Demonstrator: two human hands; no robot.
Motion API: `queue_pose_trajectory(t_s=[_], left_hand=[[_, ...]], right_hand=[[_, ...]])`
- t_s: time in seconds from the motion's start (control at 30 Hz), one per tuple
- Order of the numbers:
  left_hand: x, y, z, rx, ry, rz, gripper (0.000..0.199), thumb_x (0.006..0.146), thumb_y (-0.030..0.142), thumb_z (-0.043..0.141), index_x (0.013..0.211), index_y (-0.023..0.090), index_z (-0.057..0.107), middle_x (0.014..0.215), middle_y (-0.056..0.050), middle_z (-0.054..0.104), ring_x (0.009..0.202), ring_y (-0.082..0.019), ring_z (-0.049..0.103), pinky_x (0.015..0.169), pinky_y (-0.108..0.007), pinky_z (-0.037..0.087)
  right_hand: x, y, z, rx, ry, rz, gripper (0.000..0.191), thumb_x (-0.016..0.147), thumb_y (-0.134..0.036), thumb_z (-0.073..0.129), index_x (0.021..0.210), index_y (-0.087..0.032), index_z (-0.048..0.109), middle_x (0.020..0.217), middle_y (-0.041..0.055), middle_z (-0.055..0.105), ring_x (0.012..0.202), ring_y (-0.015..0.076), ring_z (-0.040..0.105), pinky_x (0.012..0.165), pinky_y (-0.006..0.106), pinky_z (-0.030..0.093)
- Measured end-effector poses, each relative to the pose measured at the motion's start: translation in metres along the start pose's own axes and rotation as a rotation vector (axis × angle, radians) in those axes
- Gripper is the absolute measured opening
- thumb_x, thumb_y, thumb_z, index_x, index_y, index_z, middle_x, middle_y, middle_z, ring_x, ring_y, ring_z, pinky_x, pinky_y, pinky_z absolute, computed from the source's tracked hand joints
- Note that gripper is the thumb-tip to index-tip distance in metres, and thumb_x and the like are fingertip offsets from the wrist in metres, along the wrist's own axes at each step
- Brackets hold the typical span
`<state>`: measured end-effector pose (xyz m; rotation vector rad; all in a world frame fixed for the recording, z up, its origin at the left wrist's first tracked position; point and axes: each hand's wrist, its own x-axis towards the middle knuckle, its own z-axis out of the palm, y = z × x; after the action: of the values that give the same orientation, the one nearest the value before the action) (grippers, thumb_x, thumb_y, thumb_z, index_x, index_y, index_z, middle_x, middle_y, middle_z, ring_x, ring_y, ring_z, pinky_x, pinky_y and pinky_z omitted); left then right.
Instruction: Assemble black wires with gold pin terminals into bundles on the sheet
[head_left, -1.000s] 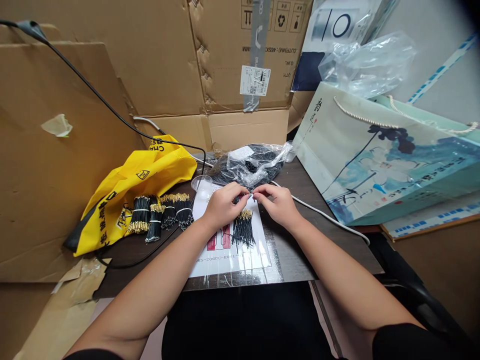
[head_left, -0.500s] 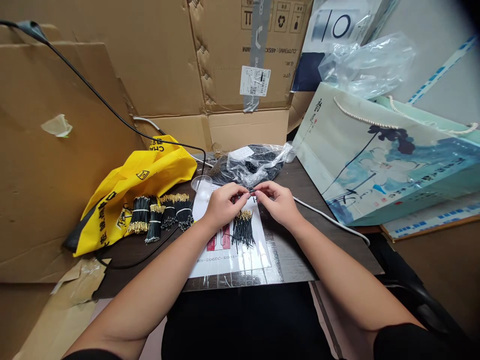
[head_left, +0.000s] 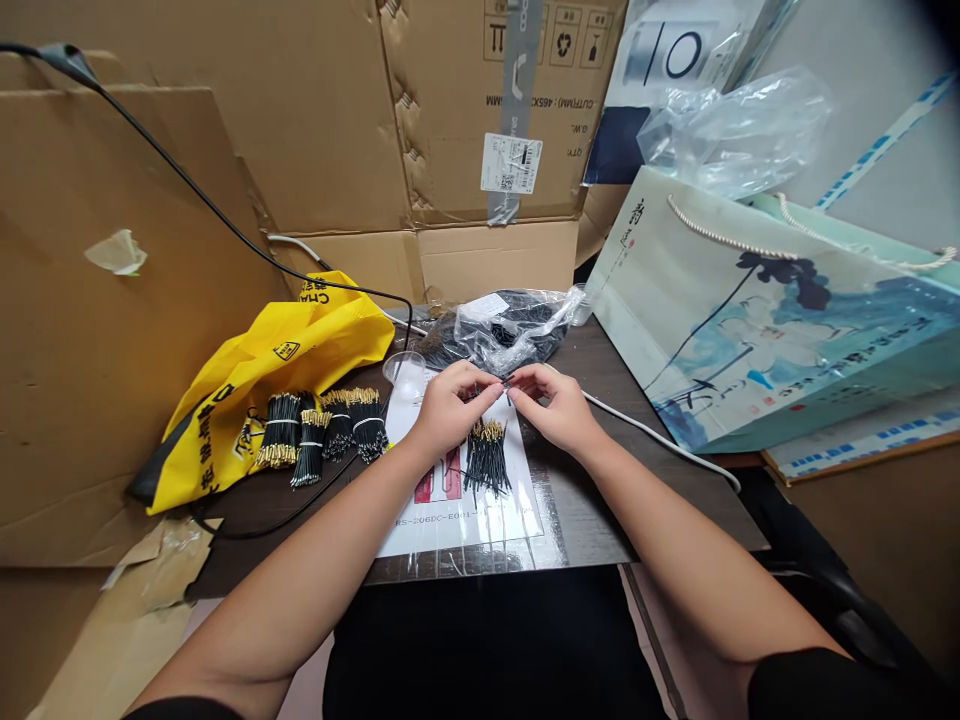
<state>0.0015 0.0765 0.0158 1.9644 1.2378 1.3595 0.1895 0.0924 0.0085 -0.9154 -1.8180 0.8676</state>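
Observation:
My left hand (head_left: 456, 408) and my right hand (head_left: 553, 408) meet fingertip to fingertip over the top of a printed sheet (head_left: 465, 530). Each is closed in a pinch on small dark pieces, too small to make out fully. Just below them, a loose pile of black wires with gold tips (head_left: 487, 458) lies on the sheet. Left of the sheet are several banded bundles of such wires (head_left: 310, 445). Behind my fingers rests a clear plastic bag of black wires (head_left: 499, 330).
A yellow bag (head_left: 262, 350) lies at the left, and a small clear cup (head_left: 407, 372) stands near the sheet. Cardboard (head_left: 322, 120) walls the back. A paper gift bag (head_left: 765, 320) and a white cable (head_left: 660, 435) are at the right.
My fingertips have shifted slightly, with the right fingers a little more spread around the small dark piece. The bundles and the pile have not moved.

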Motion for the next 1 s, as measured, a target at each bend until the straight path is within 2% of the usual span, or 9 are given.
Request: queue_pose_trajectory(t_s=[0.13,0.2,0.37,0.47,0.57,0.63,0.73,0.8,1.0], left_hand=[[0.002,-0.006,0.002,-0.274,0.003,-0.253,0.029,0.074,0.043,0.077,0.085,0.017,0.075,0.083,-0.005,0.072,0.073,-0.014,0.064,0.066,-0.027,0.052],[0.001,-0.007,0.004,-0.366,0.004,-0.33,0.033,0.069,0.044,0.08,0.084,0.016,0.075,0.082,-0.005,0.074,0.073,-0.014,0.065,0.069,-0.028,0.053],[0.001,-0.007,0.007,-0.42,0.006,-0.365,0.034,0.065,0.047,0.082,0.08,0.017,0.074,0.079,-0.005,0.074,0.072,-0.015,0.066,0.069,-0.028,0.055],[0.001,-0.006,0.006,-0.373,-0.001,-0.359,0.033,0.068,0.048,0.08,0.08,0.017,0.074,0.081,-0.005,0.074,0.074,-0.015,0.066,0.068,-0.028,0.054],[0.002,-0.006,0.0,-0.223,-0.004,-0.317,0.029,0.084,0.046,0.064,0.084,0.018,0.073,0.082,-0.005,0.073,0.071,-0.015,0.063,0.062,-0.027,0.049],[0.002,-0.004,-0.007,-0.036,-0.002,-0.246,0.023,0.088,0.036,0.055,0.079,0.018,0.069,0.074,-0.003,0.069,0.065,-0.014,0.059,0.058,-0.027,0.044],[0.002,-0.001,-0.017,0.321,-0.106,-0.067,0.017,0.08,0.02,0.054,0.064,0.019,0.057,0.062,0.0,0.058,0.059,-0.013,0.051,0.056,-0.027,0.036],[0.001,0.001,-0.021,0.498,-0.207,0.029,0.016,0.076,0.019,0.054,0.061,0.019,0.052,0.061,0.0,0.056,0.057,-0.013,0.047,0.054,-0.028,0.03],[-0.001,0.003,-0.023,0.668,-0.438,0.158,0.015,0.071,0.022,0.055,0.057,0.021,0.052,0.059,-0.002,0.057,0.053,-0.015,0.046,0.051,-0.029,0.024]], right_hand=[[-0.001,-0.004,0.002,-0.07,-0.086,-0.064,0.018,0.087,-0.035,0.061,0.082,-0.019,0.067,0.08,0.0028,0.067,0.07,0.0142,0.059,0.069,0.028,0.048],[-0.001,-0.005,0.005,-0.076,-0.112,-0.086,0.019,0.087,-0.034,0.061,0.079,-0.019,0.067,0.077,0.0023,0.066,0.069,0.0139,0.058,0.068,0.028,0.047],[-0.002,-0.005,0.012,-0.052,-0.131,-0.062,0.02,0.086,-0.035,0.062,0.075,-0.019,0.066,0.072,0.0007,0.064,0.066,0.0128,0.056,0.066,0.026,0.046],[0.0,-0.006,0.006,-0.067,-0.134,-0.061,0.02,0.086,-0.034,0.061,0.074,-0.018,0.066,0.072,0.0006,0.064,0.066,0.0127,0.056,0.066,0.026,0.045],[0.005,-0.006,-0.015,-0.165,-0.158,-0.007,0.018,0.084,-0.033,0.061,0.074,-0.018,0.067,0.072,0.0005,0.066,0.066,0.0131,0.057,0.064,0.026,0.044],[0.008,-0.003,-0.034,-0.29,-0.189,0.059,0.018,0.082,-0.032,0.059,0.072,-0.019,0.066,0.069,-0.0002,0.066,0.064,0.0132,0.056,0.06,0.025,0.041],[0.011,0.005,-0.062,-0.481,-0.259,0.192,0.018,0.081,-0.03,0.057,0.067,-0.02,0.064,0.06,-0.0014,0.063,0.055,0.0123,0.051,0.052,0.026,0.036],[0.012,0.011,-0.074,-0.566,-0.352,0.272,0.017,0.078,-0.028,0.057,0.064,-0.02,0.063,0.059,-0.0011,0.064,0.054,0.0129,0.052,0.051,0.027,0.036],[0.011,0.021,-0.087,-0.644,-0.512,0.361,0.015,0.074,-0.028,0.062,0.061,-0.022,0.067,0.061,0.0012,0.067,0.052,0.0142,0.054,0.05,0.028,0.037]])
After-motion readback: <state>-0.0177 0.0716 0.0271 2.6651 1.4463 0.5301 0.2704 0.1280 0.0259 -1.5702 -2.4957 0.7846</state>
